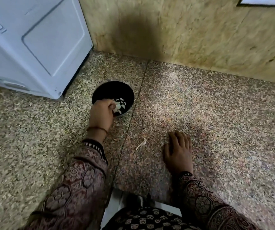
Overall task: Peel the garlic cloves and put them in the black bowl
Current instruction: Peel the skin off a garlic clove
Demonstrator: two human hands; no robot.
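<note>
Now: left hand point(102, 112) curled over round black bowl point(100, 90) of peeled white garlic cloves point(121, 105); grip cannot be told.
Idle: right hand point(178, 150) flat, released, on speckled floor point(216, 113).
Advice: drop low, inside rim.

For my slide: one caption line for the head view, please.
Left hand holds a garlic clove over the black bowl; right hand flat on floor.

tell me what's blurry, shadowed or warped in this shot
Head view: motion blur softens everything, most of all the floor speckle and the sleeves; a soft dark shadow falls on the wall beyond the bowl; a paler lit patch sits mid-floor; the wide lens tilts the wall base and the appliance edges; the left hand at the bowl is too smeared to show its grip.
</note>
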